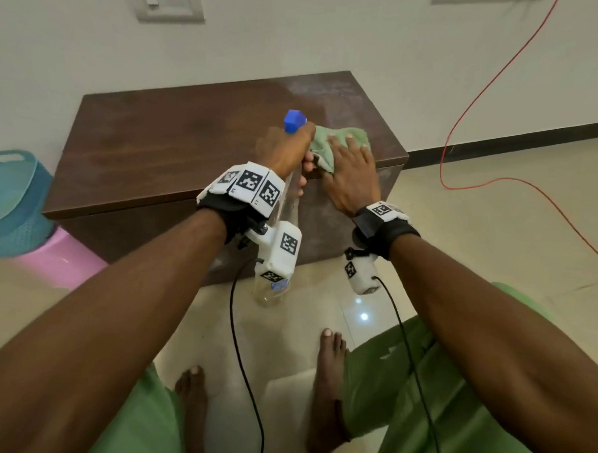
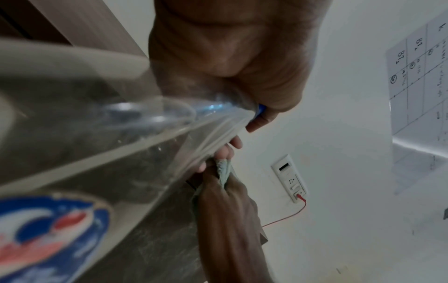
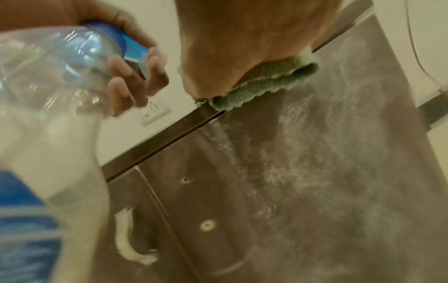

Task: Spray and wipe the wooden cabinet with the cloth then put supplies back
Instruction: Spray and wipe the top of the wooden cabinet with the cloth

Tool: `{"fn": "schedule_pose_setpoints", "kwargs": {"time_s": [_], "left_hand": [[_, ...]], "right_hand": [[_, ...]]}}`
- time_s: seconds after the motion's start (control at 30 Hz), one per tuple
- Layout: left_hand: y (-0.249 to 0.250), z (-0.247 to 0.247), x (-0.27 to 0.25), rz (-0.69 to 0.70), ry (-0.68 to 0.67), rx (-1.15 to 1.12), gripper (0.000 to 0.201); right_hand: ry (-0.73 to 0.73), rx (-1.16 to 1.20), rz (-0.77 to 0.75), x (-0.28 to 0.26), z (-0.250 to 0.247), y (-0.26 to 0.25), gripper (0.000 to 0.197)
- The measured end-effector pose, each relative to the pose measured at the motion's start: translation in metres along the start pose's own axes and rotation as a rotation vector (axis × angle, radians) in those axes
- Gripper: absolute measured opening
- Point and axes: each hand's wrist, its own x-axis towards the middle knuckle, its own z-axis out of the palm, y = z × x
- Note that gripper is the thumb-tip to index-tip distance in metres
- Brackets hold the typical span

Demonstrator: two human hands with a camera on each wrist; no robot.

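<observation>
A dark wooden cabinet (image 1: 177,145) stands low against the wall, its front (image 3: 290,191) streaked with pale dust. My left hand (image 1: 287,150) grips the neck of a clear spray bottle (image 1: 285,205) with a blue nozzle (image 1: 294,121), held over the cabinet's front edge; the bottle (image 2: 97,118) fills the left wrist view. My right hand (image 1: 348,167) lies flat with straight fingers on a green cloth (image 1: 332,138), pressing it on the cabinet top near the right front corner. The cloth's (image 3: 264,88) folded edge hangs over the top's lip.
A teal basket (image 1: 11,193) sits on a pink stool (image 1: 59,260) left of the cabinet. A red wire (image 1: 466,131) hangs down the wall and runs over the tiled floor at the right. My bare feet (image 1: 328,392) stand close before the cabinet.
</observation>
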Motion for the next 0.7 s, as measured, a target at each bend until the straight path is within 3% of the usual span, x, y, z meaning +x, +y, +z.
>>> {"fn": "schedule_pose_setpoints", "kwargs": {"time_s": [0.13, 0.6, 0.7], "left_hand": [[-0.003, 0.019, 0.006, 0.016, 0.014, 0.011, 0.037], [0.000, 0.050, 0.028, 0.031, 0.045, 0.008, 0.038], [0.001, 0.047, 0.032, 0.049, 0.060, -0.020, 0.033]], "right_hand": [[0.080, 0.096, 0.334, 0.005, -0.018, 0.043, 0.060], [0.304, 0.408, 0.443, 0.027, 0.002, 0.053, 0.050], [0.281, 0.337, 0.466, 0.029, 0.002, 0.052, 0.054]]}}
